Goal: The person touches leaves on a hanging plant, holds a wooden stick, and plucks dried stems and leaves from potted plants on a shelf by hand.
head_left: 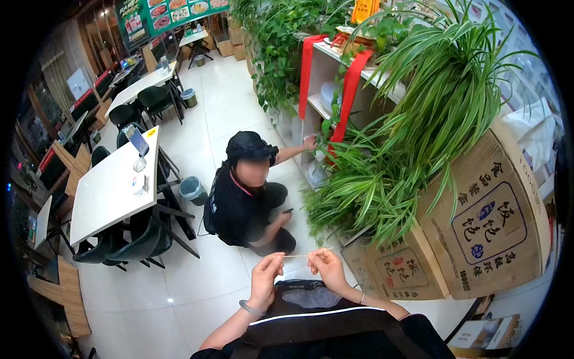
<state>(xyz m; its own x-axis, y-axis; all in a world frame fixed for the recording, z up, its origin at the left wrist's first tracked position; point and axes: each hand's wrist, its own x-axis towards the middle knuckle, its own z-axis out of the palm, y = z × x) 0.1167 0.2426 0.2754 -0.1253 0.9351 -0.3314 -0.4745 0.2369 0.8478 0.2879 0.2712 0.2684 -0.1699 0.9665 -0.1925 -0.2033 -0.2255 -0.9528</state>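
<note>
A thin pale stick or strand (296, 256) runs level between my two hands in front of my chest. My left hand (266, 278) pinches its left end, with a grey bangle on the wrist. Its right end sits in the closed fingers of my right hand (329, 270), and a short tip pokes out above them. A thin bracelet circles that wrist. Below the hands is the dark cloth (311, 298) of my clothing. Whether the thing is stiff or soft is too small to tell.
A person in black (239, 203) crouches just ahead, one hand at the plant shelf (323, 57). Cardboard boxes (436, 221) and leafy plants (382, 179) stand close on the right. White tables (107, 191), dark chairs and a bin (192, 190) are on the left.
</note>
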